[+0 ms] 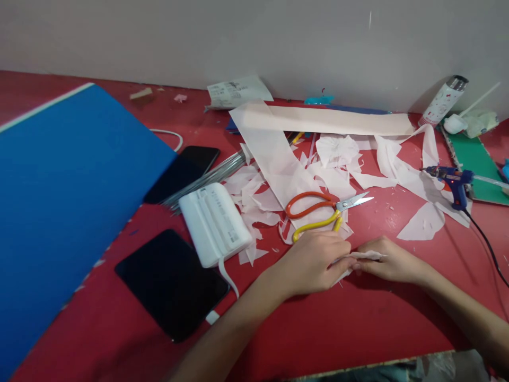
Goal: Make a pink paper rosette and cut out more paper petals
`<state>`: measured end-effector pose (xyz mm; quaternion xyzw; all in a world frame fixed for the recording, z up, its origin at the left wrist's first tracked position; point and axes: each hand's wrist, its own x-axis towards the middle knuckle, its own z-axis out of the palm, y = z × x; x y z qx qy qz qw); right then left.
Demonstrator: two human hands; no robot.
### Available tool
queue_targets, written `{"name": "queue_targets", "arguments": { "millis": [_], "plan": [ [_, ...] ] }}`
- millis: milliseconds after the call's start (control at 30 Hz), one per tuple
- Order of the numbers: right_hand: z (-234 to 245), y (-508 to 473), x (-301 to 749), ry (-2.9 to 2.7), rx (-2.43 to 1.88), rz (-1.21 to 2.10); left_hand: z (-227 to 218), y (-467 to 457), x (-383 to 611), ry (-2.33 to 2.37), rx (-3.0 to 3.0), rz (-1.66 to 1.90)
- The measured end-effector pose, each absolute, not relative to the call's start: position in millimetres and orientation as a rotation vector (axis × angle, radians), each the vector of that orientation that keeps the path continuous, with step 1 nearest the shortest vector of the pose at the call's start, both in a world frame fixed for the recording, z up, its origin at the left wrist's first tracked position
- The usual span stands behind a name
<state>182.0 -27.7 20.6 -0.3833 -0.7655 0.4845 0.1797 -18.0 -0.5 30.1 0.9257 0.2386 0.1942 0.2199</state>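
Observation:
My left hand (314, 261) and my right hand (387, 260) rest on the red table (318, 329), knuckles up, fingers pinched together. Between them they hold a small folded piece of pale pink tissue paper (368, 255); part of it is hidden under my fingers. Just beyond my left hand lie scissors (324, 208) with one orange and one yellow handle, blades pointing right. Several pale pink paper scraps (278, 175) are strewn behind them.
A blue sheet (59, 212) covers the left. Two dark phones (170, 281) (183, 171) and a white power bank (214, 223) with its cable lie left of centre. A blue glue gun (453, 180), a green board (475, 164) and a can (443, 101) stand at right.

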Motion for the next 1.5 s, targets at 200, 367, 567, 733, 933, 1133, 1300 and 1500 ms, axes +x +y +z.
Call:
{"name": "queue_targets", "arguments": {
  "millis": [200, 367, 567, 733, 933, 1133, 1300, 1500],
  "plan": [
    [24.2, -25.2, 184.0, -2.327, -0.945, 1.334, 32.1, -7.0, -17.4, 0.624, 2.857, 0.586],
    [23.4, -25.7, 185.3, -2.276, -0.932, 1.325, 34.9, -9.5, -16.8, 0.607, 2.962, 0.697],
    [20.9, -25.1, 185.9, -2.228, -0.950, 1.366, 36.6, -15.1, -12.3, 0.647, 3.115, 0.864],
    [23.0, -25.1, 186.2, -2.181, -1.005, 1.411, 36.3, -17.4, -10.3, 0.705, 3.214, 0.948],
    [23.7, -26.5, 187.4, -2.149, -1.002, 1.571, 36.8, -16.5, -10.0, 0.753, 3.055, 0.981],
    [21.3, -27.3, 187.2, -2.265, -0.997, 1.525, 36.7, -20.0, -5.6, 0.797, 2.953, 0.857],
    [20.1, -26.6, 187.8, -2.326, -0.972, 1.319, 36.7, -19.5, -8.5, 0.777, 2.967, 0.837],
    [14.8, -28.4, 188.1, -2.320, -0.912, 1.188, 37.4, -19.1, -9.2, 0.761, 2.987, 0.905]
  ]
}}
